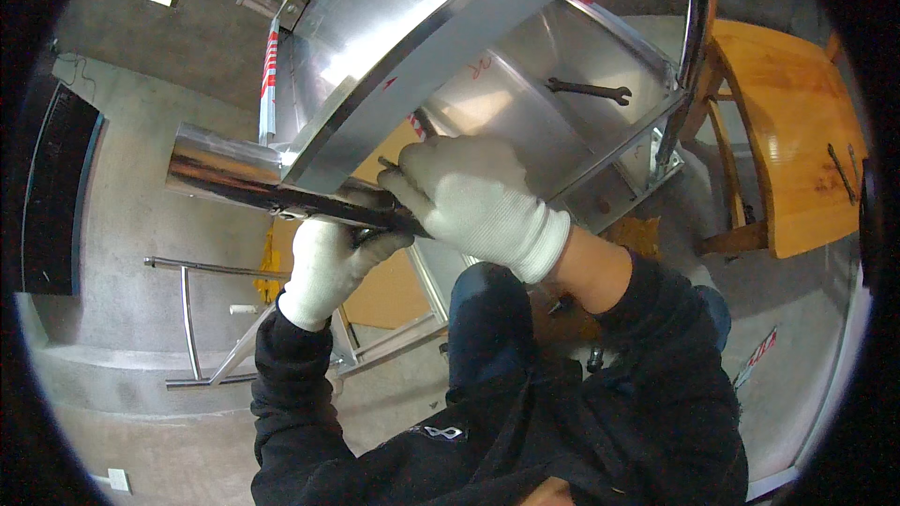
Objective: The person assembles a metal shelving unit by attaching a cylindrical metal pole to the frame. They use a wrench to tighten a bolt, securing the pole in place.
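A shiny metal tube [225, 169] runs below a curved silver metal beam [394, 66]. My left hand [328, 267], in a white glove, is closed against the tube's underside; its fingertips and anything in them are hidden. My right hand [469, 197], also gloved in white, is curled over the tube's right end. A thin dark rod [387, 164] pokes out at its fingertips; the rest of that rod is covered by the glove. Beyond my right hand, an open-ended wrench [591, 90] lies on a silver sheet-metal panel [525, 122].
A wooden chair [787, 141] stands at the right with dark tools [841, 173] on its seat. At the left is a metal tube frame [187, 319]. A cardboard sheet [394, 290] lies below my hands. My knee [489, 314] is close under the tube.
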Available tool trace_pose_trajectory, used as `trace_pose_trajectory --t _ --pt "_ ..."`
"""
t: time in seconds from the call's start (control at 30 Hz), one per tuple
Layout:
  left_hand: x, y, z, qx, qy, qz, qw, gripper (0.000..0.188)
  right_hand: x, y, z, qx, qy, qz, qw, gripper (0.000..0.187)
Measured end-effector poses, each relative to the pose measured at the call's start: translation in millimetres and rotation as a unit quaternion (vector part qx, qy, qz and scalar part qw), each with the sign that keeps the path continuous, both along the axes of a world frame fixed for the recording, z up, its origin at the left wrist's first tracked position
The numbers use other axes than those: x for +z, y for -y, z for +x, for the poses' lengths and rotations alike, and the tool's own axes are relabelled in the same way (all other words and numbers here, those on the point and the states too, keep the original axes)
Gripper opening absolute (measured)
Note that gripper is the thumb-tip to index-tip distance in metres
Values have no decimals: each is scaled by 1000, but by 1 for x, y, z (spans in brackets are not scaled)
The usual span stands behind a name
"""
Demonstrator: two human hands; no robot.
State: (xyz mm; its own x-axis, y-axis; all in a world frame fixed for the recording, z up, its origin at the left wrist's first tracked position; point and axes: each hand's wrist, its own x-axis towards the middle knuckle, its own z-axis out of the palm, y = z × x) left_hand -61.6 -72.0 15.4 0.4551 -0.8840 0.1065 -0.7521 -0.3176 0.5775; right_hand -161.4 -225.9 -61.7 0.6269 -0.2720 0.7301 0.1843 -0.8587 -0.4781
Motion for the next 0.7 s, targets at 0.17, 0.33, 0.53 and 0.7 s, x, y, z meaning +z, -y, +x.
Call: trace_pose_trajectory --t 0.17,0.33,0.53,0.7 --pt "6 5 -1 -20 39 47 998 27 6 16 7 57 -106 58 991 23" --pt "3 2 1 -10 34 44 998 30 15 27 9 232 -140 320 908 29" --pt "1 0 3 -19 44 34 998 32 4 23 11 338 -141 653 663 37" --pt "5 0 1 -6 17 50 999 31 5 22 3 272 -152 530 789 39"
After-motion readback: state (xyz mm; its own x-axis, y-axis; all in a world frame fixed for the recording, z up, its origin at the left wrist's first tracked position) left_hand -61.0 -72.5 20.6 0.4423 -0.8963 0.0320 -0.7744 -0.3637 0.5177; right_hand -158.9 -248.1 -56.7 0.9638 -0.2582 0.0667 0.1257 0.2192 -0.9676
